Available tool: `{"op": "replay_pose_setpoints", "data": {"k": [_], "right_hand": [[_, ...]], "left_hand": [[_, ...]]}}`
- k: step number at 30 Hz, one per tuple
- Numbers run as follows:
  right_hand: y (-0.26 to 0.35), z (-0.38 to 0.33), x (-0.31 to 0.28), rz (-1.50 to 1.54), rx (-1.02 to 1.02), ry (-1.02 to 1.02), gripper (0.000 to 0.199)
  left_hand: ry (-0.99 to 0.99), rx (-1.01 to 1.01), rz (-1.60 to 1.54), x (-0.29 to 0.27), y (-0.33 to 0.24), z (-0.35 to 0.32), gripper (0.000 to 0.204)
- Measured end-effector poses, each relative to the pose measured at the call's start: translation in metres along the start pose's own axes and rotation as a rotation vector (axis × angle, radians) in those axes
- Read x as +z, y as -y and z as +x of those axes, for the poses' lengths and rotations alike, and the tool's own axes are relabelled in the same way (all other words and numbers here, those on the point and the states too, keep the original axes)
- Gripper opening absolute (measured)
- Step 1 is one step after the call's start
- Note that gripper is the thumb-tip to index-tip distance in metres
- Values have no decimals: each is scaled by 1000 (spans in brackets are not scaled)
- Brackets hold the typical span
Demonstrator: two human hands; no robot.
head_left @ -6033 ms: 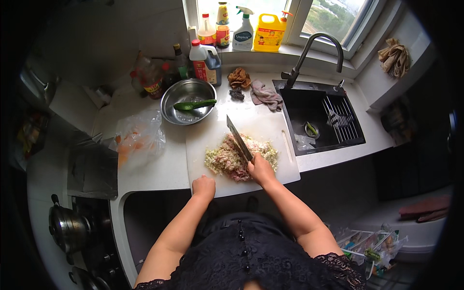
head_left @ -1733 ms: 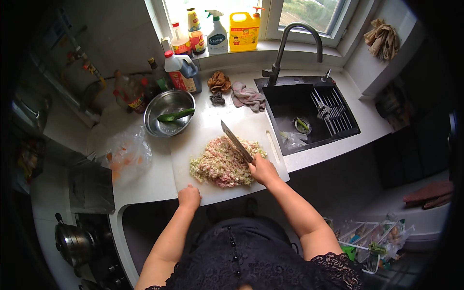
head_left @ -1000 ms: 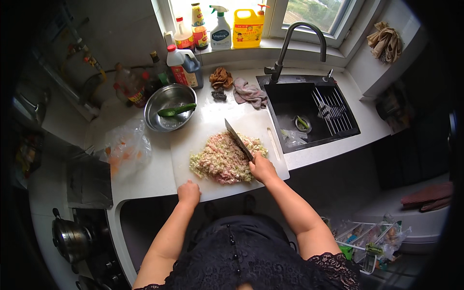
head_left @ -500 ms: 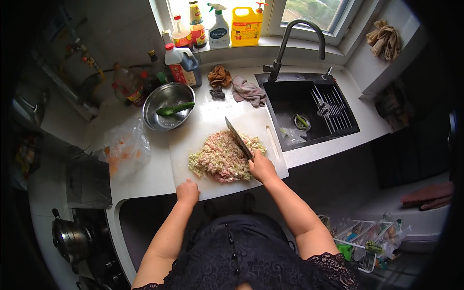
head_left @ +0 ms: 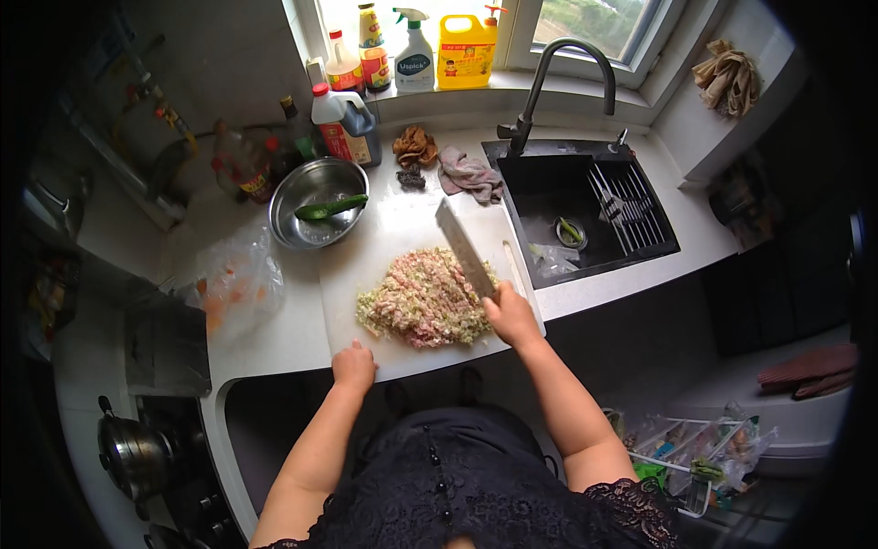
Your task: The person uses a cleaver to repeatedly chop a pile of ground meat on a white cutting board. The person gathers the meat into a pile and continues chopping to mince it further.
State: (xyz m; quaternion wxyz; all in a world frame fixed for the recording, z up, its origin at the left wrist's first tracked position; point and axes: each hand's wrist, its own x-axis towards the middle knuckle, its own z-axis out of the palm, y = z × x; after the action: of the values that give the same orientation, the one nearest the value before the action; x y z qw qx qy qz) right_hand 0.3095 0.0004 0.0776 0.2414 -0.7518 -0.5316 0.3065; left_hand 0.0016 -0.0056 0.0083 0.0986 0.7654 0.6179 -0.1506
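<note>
Head cam, only view: R hand grips the cleaver by its handle; vs. a moment ago the blade's swung up & right, broad face showing instead of near edge-on across the minced meat-and-veg heap. Heap's approx. unchanged, mid cutting board. Blade looks lifted, so chopping's prob. between strokes. L hand is clenched at the board's near-L edge, same spot; can't tell if it's gripping it.
</note>
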Motion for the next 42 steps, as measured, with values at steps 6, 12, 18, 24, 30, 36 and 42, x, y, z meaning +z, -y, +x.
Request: {"op": "replay_pose_setpoints", "data": {"k": [6,12,18,24,30,36,42], "right_hand": [[-81,-1,-32,350,159,-101,24],[-117,-9,-29,449,263,11,22],[-100,-10,-8,419,226,59,24],[-48,7,23,-124,111,16,32],[30,2,49,-417,112,177,20],[36,-10,96,-615,-83,84,19],[49,-27,81,-511,-172,131,20]], "left_hand": [[-47,52,-10,-3,-1,-2,23],[-36,46,-17,-1,0,2,22],[-55,60,-14,-3,0,1,22],[-70,47,-24,-3,0,1,22],[-67,48,-43,0,1,3,21],[-53,45,-43,-4,0,2,20],[-51,38,-39,-3,2,-2,21]]}}
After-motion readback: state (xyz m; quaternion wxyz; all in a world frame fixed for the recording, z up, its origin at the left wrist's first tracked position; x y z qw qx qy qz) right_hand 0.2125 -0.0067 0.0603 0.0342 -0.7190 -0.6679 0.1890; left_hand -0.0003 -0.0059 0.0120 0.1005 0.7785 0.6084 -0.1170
